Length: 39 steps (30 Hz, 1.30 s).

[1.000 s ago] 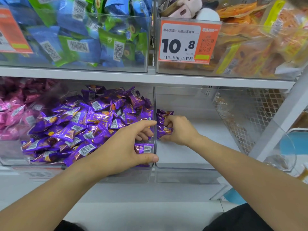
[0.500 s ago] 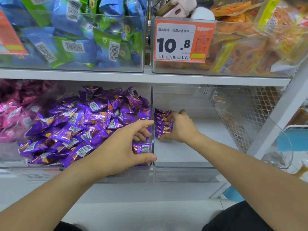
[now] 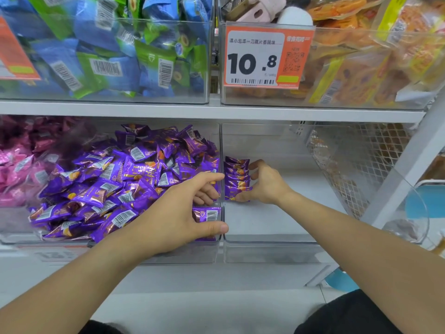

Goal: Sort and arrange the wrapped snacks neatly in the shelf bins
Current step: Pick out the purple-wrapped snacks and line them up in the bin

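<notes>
Head view looks down on two bare hands at the lower shelf. The right hand (image 3: 266, 183) is cupped around a short row of purple foil-wrapped snacks (image 3: 237, 179), thumb at the near end and fingers curled over the far end, gripping the row as it stands on edge against the left wall of a clear plastic bin (image 3: 269, 239). Just left of that hand, across the thin divider, the left hand (image 3: 173, 218) reaches into the neighbouring clear bin (image 3: 168, 257); its thumb presses on the front corner and its fingers curl loosely down near one purple snack packet with a barcode (image 3: 208, 214), which lies between thumb and fingers, though whether it is truly pinched cannot be told. Further left of this hand lies a loose heap of purple wrapped snacks (image 3: 108, 184), and beyond that pink wrapped snacks (image 3: 16, 172). Above both hands, the upper shelf carries an orange price tag reading 10.8 (image 3: 262, 57) between blue-and-green packets (image 3: 103, 49) and orange packets (image 3: 366, 68).
</notes>
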{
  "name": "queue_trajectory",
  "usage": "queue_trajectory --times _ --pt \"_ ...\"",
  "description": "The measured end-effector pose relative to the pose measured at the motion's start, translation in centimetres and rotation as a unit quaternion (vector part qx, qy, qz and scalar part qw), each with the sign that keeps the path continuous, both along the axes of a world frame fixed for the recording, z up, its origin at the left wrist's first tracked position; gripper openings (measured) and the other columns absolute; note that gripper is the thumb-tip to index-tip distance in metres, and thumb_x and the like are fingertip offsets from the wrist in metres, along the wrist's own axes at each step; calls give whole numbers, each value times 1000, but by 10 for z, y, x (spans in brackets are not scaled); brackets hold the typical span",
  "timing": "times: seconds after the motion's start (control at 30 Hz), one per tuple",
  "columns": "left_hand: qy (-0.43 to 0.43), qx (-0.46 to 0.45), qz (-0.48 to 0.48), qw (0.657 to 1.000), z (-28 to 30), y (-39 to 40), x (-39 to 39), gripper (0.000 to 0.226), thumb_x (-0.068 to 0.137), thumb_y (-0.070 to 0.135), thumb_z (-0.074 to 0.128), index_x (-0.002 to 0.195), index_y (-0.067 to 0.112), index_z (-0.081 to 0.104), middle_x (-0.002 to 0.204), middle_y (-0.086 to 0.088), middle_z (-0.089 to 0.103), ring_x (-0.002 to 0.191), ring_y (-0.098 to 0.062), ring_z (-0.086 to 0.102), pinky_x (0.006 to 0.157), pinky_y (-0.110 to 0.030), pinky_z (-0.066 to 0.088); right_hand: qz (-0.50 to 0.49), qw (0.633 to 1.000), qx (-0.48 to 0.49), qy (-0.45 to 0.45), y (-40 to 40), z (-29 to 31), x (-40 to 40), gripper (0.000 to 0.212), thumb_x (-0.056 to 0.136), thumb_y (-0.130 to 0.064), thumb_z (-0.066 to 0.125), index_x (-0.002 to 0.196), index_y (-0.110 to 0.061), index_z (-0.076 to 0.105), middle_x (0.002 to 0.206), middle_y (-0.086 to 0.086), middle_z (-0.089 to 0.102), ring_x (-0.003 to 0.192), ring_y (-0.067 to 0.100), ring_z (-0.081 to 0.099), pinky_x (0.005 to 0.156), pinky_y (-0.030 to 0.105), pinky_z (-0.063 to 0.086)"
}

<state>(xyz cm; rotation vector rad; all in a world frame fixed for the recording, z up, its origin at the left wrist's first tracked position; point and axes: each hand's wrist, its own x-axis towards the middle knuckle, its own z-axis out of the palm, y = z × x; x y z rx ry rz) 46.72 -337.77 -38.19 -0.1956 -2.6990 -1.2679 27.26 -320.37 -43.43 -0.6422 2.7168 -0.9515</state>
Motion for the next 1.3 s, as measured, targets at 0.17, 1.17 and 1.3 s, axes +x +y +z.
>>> queue_trajectory --times 0.17,1.17,1.3 --pt "2 -7 1 1000 1 0 1 86 64 48 84 139 39 43 108 17 60 104 -5 60 92 -24 49 3 1000 5 -5 -2 3 0 95 53 -31 97 130 -13 44 116 -1 53 99 21 60 75 25 42" --pt "-11 -250 130 959 19 -31 7 41 86 49 64 119 23 65 103 7 62 96 -12 55 87 -32 47 46 963 -166 209 -18 79 47 10 84 -20 73 94 -17 71 85 -6 69 74 7 61 73 18 49" --pt "21 -199 165 966 25 -26 7 20 96 30 55 101 21 72 74 5 67 68 -9 58 70 -28 46 216 940 -8 264 -43 86 78 38 90 -43 61 122 -23 67 108 -2 65 101 18 50 96 28 40"
